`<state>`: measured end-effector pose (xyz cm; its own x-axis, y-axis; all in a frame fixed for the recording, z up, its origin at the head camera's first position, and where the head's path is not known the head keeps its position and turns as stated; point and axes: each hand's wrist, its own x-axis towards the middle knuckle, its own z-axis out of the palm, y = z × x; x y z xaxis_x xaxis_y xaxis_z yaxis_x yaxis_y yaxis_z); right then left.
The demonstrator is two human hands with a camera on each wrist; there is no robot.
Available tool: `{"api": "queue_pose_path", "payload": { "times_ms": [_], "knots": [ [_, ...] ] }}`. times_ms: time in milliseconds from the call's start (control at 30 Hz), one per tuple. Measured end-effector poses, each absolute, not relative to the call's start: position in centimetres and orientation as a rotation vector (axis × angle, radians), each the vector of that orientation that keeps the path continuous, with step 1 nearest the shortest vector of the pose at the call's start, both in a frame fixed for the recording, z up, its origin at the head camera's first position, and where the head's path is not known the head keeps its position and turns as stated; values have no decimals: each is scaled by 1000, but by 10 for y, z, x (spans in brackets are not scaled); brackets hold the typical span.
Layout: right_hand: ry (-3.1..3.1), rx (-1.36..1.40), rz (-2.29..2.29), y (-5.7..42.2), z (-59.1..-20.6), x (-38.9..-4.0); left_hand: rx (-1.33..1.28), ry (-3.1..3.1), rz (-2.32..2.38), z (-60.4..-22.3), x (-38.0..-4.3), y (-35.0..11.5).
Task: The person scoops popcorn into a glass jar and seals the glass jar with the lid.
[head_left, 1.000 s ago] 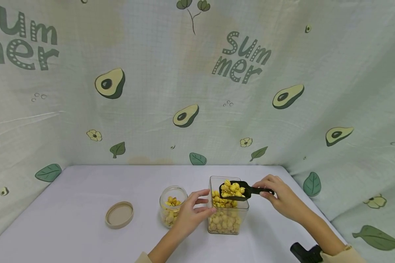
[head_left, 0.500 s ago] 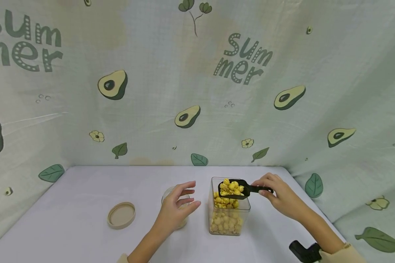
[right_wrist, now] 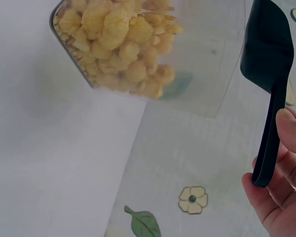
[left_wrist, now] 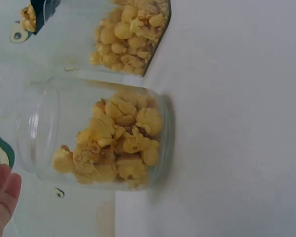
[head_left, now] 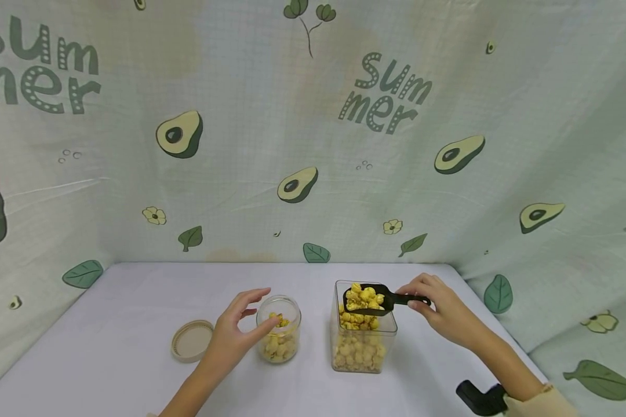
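My right hand [head_left: 438,307] grips the handle of a black scoop [right_wrist: 269,49] between thumb and fingers. Yellow popcorn [head_left: 364,297] fills the scoop, which is held level over the top of a clear square container [head_left: 389,347]. That container is part full of popcorn. To its left stands a round glass jar [head_left: 279,347] with a smaller amount of popcorn in its lower part. My left hand [head_left: 235,330] is beside the jar's left, thumb and fingers spread apart, the thumb overlapping the jar's mouth in the head view. Nothing is in that hand.
A beige round lid [head_left: 190,341] lies on the white table [head_left: 135,324], left of the jar and partly behind my left hand. A printed cloth [head_left: 240,116] hangs behind and along the sides. A black device [head_left: 482,398] is at my right wrist.
My left hand has moved left, from beside the square container, across in front of the jar, to the jar's left side. The right hand holds the loaded scoop nearly still.
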<state>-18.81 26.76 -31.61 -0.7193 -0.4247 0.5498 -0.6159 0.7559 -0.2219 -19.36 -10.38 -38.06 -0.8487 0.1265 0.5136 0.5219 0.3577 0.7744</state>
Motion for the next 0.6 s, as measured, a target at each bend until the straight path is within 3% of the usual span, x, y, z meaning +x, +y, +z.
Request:
{"api": "queue_pose_path", "payload": {
  "times_ms": [600],
  "knots": [
    [-2449,870,566,254,-312,-196,-436,-2368,-1825,-413,-207,-121]
  ]
}}
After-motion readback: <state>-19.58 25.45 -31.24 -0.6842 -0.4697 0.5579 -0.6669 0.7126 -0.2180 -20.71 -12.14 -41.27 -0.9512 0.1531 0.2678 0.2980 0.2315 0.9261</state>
